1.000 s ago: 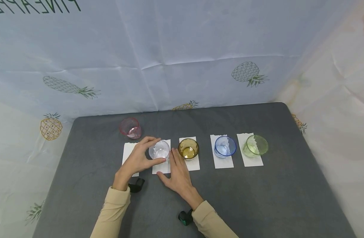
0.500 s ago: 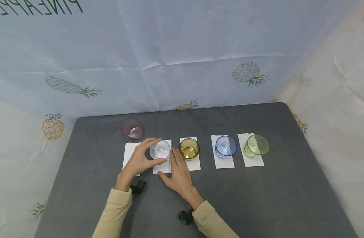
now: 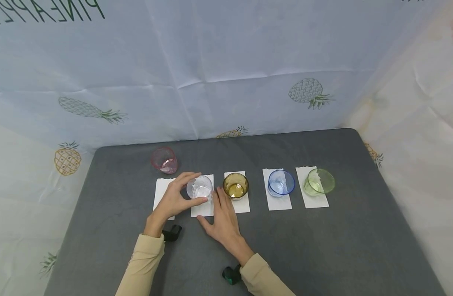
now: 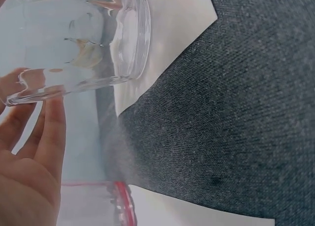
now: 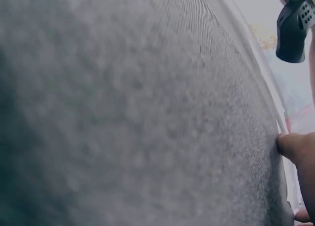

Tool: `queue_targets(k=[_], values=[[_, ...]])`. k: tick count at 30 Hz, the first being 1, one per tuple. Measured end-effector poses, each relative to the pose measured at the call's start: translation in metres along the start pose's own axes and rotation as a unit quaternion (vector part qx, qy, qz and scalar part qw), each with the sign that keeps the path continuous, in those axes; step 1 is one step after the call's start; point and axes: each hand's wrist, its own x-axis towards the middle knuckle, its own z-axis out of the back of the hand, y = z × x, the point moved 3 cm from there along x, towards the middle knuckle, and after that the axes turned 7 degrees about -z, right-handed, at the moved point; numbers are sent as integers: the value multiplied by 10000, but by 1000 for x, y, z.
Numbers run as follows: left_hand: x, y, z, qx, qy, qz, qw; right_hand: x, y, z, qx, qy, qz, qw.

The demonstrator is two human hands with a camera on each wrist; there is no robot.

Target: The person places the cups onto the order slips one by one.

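A clear glass (image 3: 199,187) stands upright on a white paper slip (image 3: 202,211), second from the left in the row. My left hand (image 3: 177,194) holds it from the left, thumb on the near side and fingers on the far side. The left wrist view shows fingertips (image 4: 55,100) against the glass near its rim. My right hand (image 3: 222,220) lies with straight fingers beside the clear glass, fingertips at the slip's right edge, thumb spread towards its near edge. Close past those fingertips is an amber glass (image 3: 235,187) on its own slip (image 3: 242,206).
A pink glass (image 3: 165,160) stands at the back left, behind a partly hidden paper slip (image 3: 160,190). To the right, a blue glass (image 3: 280,183) and a green glass (image 3: 319,182) stand on slips. The dark table (image 3: 322,246) meets a pineapple-print cloth (image 3: 230,49) behind.
The head view has shifted very slightly, and my right hand has drawn back a tiny bit. My left hand stays on the clear glass; all the glasses keep their places.
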Motion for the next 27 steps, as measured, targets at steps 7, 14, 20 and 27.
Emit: queue_targets(k=[7, 14, 20, 27], values=[[0, -1, -1, 172, 17, -90, 9998, -8, -1, 4, 430, 55, -76, 9990], [-1, -2, 2, 442, 51, -211, 9988, -17, 0, 12, 966, 287, -196, 9947], [-3, -7, 12, 505, -68, -442, 9977, -26, 3, 20, 1421, 302, -184, 9892], [-5, -13, 38, 515, -385, -435, 9970, -35, 10, 27, 1822, 78, 5, 9832]])
